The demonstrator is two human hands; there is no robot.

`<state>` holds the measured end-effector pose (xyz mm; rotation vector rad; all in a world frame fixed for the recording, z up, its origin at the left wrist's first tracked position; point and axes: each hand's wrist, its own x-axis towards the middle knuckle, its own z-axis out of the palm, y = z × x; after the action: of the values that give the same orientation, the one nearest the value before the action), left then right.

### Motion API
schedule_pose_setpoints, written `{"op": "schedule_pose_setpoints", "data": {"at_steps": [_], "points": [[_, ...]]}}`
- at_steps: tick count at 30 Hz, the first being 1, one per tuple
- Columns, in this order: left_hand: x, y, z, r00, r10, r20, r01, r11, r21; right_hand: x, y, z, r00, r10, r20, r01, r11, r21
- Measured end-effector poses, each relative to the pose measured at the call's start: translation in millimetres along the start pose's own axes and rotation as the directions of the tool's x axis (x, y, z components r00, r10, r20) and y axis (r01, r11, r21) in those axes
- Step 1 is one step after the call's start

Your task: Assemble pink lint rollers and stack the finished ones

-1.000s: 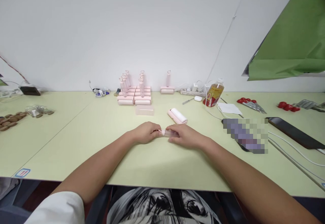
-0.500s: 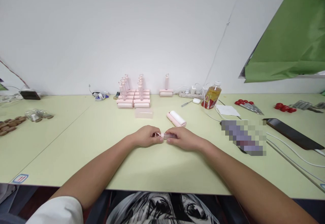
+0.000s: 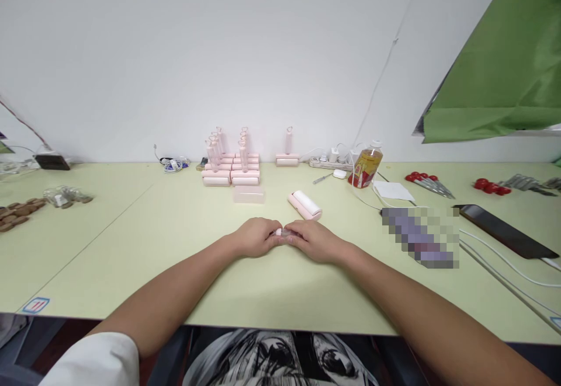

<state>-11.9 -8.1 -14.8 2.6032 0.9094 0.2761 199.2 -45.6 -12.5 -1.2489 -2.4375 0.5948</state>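
Observation:
Low over the table, my left hand (image 3: pixel 259 237) is closed on the pink end cap (image 3: pixel 277 232) of a lint roller handle, its loop hidden by my fingers. My right hand (image 3: pixel 319 240) grips the clear tube of the same lint roller handle (image 3: pixel 288 233), and the fingertips of both hands meet. Just beyond them lies a pink lint roller head (image 3: pixel 304 205) with a white roll, tilted on the table. A clear pinkish cover (image 3: pixel 248 194) rests farther left.
Several assembled lint rollers (image 3: pixel 230 167) stand in rows near the wall, with another lint roller (image 3: pixel 287 152) to their right. A power strip (image 3: pixel 329 163), a drink bottle (image 3: pixel 365 165) and a black phone (image 3: pixel 504 229) with cables sit right. Brown round pieces (image 3: pixel 20 214) lie far left.
My left hand has shifted slightly right against my right hand, and its fingers now cover the cap's loop. The things on the table stay put.

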Motion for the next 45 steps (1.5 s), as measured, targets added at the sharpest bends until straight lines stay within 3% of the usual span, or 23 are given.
{"op": "schedule_pose_setpoints", "data": {"at_steps": [11, 45], "points": [[1.0, -3.1, -2.9, 0.998, -0.040, 0.043, 0.045, 0.993, -0.106, 0.6, 3.4, -2.3, 0.996, 0.068, 0.053, -0.074, 0.991, 0.116], [-0.5, -1.4, -8.2, 0.996, -0.034, 0.081, 0.043, 0.993, -0.112, 0.1, 5.0, -3.4, 0.995, 0.068, 0.076, -0.079, 0.985, 0.152]]}}
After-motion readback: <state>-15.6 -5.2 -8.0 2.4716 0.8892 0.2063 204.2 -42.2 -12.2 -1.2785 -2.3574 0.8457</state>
